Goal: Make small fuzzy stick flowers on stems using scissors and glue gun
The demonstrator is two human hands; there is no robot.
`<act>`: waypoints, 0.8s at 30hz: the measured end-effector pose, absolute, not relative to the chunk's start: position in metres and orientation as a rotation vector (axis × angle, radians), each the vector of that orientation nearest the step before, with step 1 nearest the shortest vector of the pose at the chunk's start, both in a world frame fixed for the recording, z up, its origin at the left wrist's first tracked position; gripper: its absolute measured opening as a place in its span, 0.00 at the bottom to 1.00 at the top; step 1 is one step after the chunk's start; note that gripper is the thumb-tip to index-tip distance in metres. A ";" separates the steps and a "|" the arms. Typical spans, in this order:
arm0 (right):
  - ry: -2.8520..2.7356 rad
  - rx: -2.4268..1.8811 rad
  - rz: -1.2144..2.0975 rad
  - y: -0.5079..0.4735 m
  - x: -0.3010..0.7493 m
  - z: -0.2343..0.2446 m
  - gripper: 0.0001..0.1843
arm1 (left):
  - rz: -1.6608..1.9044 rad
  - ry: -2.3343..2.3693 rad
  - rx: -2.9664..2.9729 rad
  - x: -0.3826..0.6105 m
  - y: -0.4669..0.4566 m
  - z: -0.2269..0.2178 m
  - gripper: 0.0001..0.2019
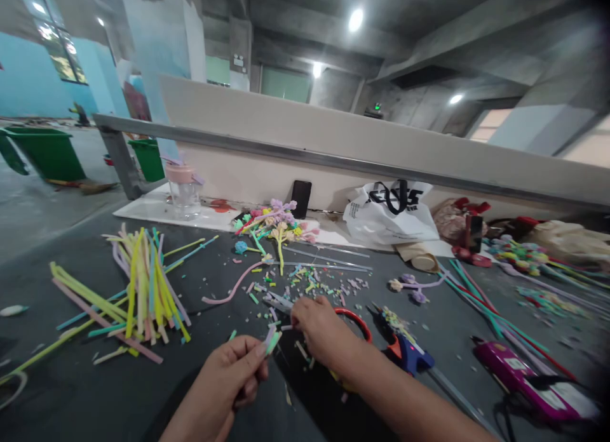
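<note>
My left hand [233, 375] is closed in a pinch on several short pastel pipe-cleaner pieces [272, 341], held just above the dark table [57, 391]. My right hand [324, 331] lies over the red-handled scissors [353, 317], fingers curled around the grip, blades [276, 300] pointing left. Cut scraps [305, 280] litter the table just beyond both hands. A finished bunch of pipe-cleaner flowers [276, 223] lies further back.
A heap of long coloured pipe cleaners [143, 283] lies at left. A blue glue gun [410, 353] and a purple glue gun [515, 375] sit at right. Farther back stand a plastic jar [183, 188], a phone [300, 198] and a white bag [391, 213].
</note>
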State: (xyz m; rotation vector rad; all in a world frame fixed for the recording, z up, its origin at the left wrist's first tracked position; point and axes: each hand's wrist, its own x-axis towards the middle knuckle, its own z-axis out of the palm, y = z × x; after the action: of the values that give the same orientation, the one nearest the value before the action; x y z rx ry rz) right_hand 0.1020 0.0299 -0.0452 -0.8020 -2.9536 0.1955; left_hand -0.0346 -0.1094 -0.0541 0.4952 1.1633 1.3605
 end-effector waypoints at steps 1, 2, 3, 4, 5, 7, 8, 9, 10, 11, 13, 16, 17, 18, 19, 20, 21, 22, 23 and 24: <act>-2.932 -0.831 0.224 0.030 0.107 -0.043 0.10 | 1.360 1.162 0.503 -0.034 -0.110 -0.052 0.17; -2.897 -0.866 0.283 0.029 0.112 -0.041 0.10 | 1.351 1.160 0.512 -0.032 -0.110 -0.049 0.17; -2.850 -0.898 0.372 0.028 0.117 -0.038 0.11 | 1.337 1.155 0.522 -0.031 -0.110 -0.047 0.17; -2.794 -0.918 0.477 0.026 0.123 -0.034 0.11 | 1.324 1.150 0.532 -0.029 -0.109 -0.044 0.17; -2.735 -0.916 0.584 0.024 0.129 -0.031 0.11 | 1.312 1.147 0.541 -0.028 -0.109 -0.042 0.16; -2.634 -0.864 0.743 0.019 0.138 -0.023 0.11 | 1.285 1.138 0.565 -0.024 -0.106 -0.039 0.16; -2.606 -0.830 0.772 0.016 0.142 -0.020 0.11 | 1.272 1.130 0.576 -0.022 -0.104 -0.037 0.16; -2.585 -0.811 0.783 0.013 0.145 -0.018 0.11 | 1.265 1.124 0.585 -0.020 -0.102 -0.036 0.16; -2.568 -0.808 0.790 0.009 0.147 -0.017 0.11 | 1.262 1.120 0.590 -0.018 -0.101 -0.036 0.16; -2.555 -0.811 0.798 0.006 0.149 -0.018 0.11 | 1.260 1.118 0.592 -0.015 -0.099 -0.035 0.16; -2.541 -0.807 0.821 0.000 0.152 -0.024 0.11 | 1.264 1.126 0.586 -0.012 -0.097 -0.034 0.15; -2.526 -0.755 0.871 -0.006 0.154 -0.039 0.15 | 1.259 1.156 0.574 -0.008 -0.095 -0.033 0.14; -2.517 -0.746 0.881 -0.006 0.154 -0.043 0.16 | 1.255 1.165 0.570 -0.007 -0.094 -0.033 0.14; -2.497 -0.760 0.886 -0.007 0.153 -0.046 0.16 | 1.251 1.172 0.568 -0.007 -0.093 -0.033 0.14; -2.462 -0.792 0.893 -0.006 0.152 -0.046 0.16 | 1.243 1.175 0.566 -0.006 -0.093 -0.034 0.13; -2.411 -0.835 0.902 -0.006 0.150 -0.044 0.15 | 1.236 1.176 0.566 -0.006 -0.092 -0.036 0.13; -2.350 -0.882 0.917 -0.005 0.147 -0.040 0.14 | 1.230 1.176 0.567 -0.006 -0.091 -0.038 0.13; -2.287 -0.918 0.937 -0.004 0.144 -0.035 0.13 | 1.224 1.176 0.569 -0.006 -0.091 -0.040 0.12; -2.238 -0.930 0.962 -0.004 0.141 -0.030 0.12 | 1.217 1.177 0.572 -0.006 -0.090 -0.042 0.12; -2.208 -0.915 0.984 -0.004 0.137 -0.025 0.12 | 1.207 1.178 0.575 -0.006 -0.090 -0.044 0.12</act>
State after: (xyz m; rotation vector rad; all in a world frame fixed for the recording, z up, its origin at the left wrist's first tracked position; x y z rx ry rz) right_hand 0.1374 -0.0040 -0.0246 -0.9150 -2.2077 0.9841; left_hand -0.0065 -0.0902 -0.0438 0.5745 1.1782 1.2072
